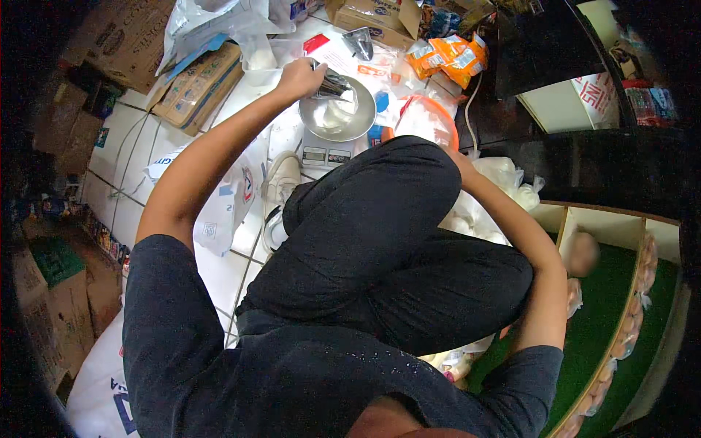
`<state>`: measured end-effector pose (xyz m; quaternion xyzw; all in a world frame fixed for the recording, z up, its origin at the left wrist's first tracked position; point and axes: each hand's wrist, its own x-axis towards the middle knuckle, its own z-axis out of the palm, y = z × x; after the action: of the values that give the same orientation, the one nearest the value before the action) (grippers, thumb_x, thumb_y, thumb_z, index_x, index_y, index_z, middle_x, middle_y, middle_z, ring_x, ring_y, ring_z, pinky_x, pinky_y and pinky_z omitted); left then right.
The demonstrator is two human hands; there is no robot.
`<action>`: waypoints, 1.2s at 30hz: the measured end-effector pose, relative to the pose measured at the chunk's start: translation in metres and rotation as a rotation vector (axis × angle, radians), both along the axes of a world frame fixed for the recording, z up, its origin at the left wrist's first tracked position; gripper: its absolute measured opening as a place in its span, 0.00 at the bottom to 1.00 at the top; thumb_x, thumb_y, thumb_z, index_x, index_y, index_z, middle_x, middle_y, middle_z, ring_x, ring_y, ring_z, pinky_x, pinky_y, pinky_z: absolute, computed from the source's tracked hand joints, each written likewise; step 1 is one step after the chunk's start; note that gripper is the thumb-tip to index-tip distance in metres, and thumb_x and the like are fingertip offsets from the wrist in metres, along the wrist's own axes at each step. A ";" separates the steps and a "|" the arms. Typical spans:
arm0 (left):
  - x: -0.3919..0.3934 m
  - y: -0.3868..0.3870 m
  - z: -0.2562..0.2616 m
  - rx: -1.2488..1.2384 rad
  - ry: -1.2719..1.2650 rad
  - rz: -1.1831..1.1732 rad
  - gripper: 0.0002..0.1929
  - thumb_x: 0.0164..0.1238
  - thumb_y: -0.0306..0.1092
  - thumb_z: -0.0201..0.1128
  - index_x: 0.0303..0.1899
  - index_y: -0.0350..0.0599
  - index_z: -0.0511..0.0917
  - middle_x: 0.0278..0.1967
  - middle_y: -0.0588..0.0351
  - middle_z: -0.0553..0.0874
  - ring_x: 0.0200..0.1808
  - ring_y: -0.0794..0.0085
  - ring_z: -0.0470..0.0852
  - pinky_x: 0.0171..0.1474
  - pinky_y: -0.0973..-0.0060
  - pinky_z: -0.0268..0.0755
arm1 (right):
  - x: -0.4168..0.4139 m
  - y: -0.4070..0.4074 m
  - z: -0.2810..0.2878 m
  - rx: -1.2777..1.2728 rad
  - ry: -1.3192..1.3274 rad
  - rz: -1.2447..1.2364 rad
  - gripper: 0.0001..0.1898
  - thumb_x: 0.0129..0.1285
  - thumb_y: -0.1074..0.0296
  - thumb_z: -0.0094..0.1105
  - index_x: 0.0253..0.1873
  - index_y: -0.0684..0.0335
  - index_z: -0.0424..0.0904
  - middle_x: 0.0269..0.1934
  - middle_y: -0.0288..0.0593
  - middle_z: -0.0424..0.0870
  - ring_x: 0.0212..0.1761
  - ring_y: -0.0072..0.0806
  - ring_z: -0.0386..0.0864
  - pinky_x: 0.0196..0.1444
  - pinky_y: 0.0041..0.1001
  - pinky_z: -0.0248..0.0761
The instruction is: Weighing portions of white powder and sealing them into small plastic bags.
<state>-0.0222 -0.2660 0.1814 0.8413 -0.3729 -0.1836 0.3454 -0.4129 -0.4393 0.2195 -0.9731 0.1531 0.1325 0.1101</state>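
My left hand point(301, 78) grips a dark plastic piece point(332, 86), partly see-through, over a round metal bowl point(364, 117); whether it is a scoop or a bag, I cannot tell. White powder point(335, 116) lies in the bowl. Under the bowl sits a kitchen scale point(320, 156) with a small display and buttons. My right hand point(463, 168) is by the near edge of an orange basin point(452, 123), its fingers mostly hidden behind my raised knee. White contents, perhaps in a plastic bag, fill the basin.
Filled clear plastic bags point(506, 178) lie right of my knee. Orange packets point(452, 57) and an open cardboard box point(378, 22) stand beyond the scale. Another carton point(197, 87) rests at left on the tiled floor point(128, 137). A green-lined wooden shelf point(594, 317) is at right.
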 end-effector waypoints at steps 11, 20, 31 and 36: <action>0.002 0.004 0.002 0.019 0.079 0.003 0.25 0.74 0.50 0.56 0.40 0.28 0.84 0.34 0.38 0.87 0.33 0.51 0.86 0.41 0.58 0.79 | -0.003 -0.005 -0.002 0.018 -0.045 0.052 0.16 0.64 0.58 0.55 0.44 0.66 0.82 0.43 0.55 0.85 0.42 0.52 0.83 0.44 0.44 0.79; 0.003 0.038 0.052 -0.169 0.356 0.065 0.23 0.77 0.48 0.56 0.38 0.32 0.83 0.29 0.48 0.85 0.31 0.65 0.84 0.37 0.66 0.79 | -0.002 -0.011 -0.006 0.047 0.034 -0.025 0.16 0.65 0.57 0.56 0.44 0.65 0.83 0.43 0.55 0.85 0.41 0.52 0.83 0.44 0.44 0.78; 0.025 0.255 0.149 -0.463 0.319 0.267 0.18 0.78 0.43 0.59 0.54 0.37 0.85 0.40 0.60 0.86 0.38 0.81 0.76 0.45 0.83 0.70 | 0.005 -0.010 -0.006 0.222 -0.062 -0.010 0.17 0.65 0.57 0.56 0.48 0.64 0.83 0.41 0.56 0.84 0.42 0.49 0.80 0.47 0.41 0.74; -0.002 0.365 0.163 -0.301 0.134 0.459 0.16 0.79 0.40 0.58 0.52 0.36 0.84 0.41 0.59 0.86 0.37 0.82 0.78 0.43 0.85 0.70 | 0.009 -0.008 -0.011 0.391 -0.199 -0.005 0.18 0.68 0.58 0.54 0.54 0.65 0.82 0.48 0.51 0.86 0.48 0.40 0.81 0.53 0.39 0.73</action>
<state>-0.0245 0.0990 0.3449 0.8288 -0.1722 -0.0985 0.5232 -0.4034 -0.4478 0.2088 -0.9412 0.1154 0.0625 0.3114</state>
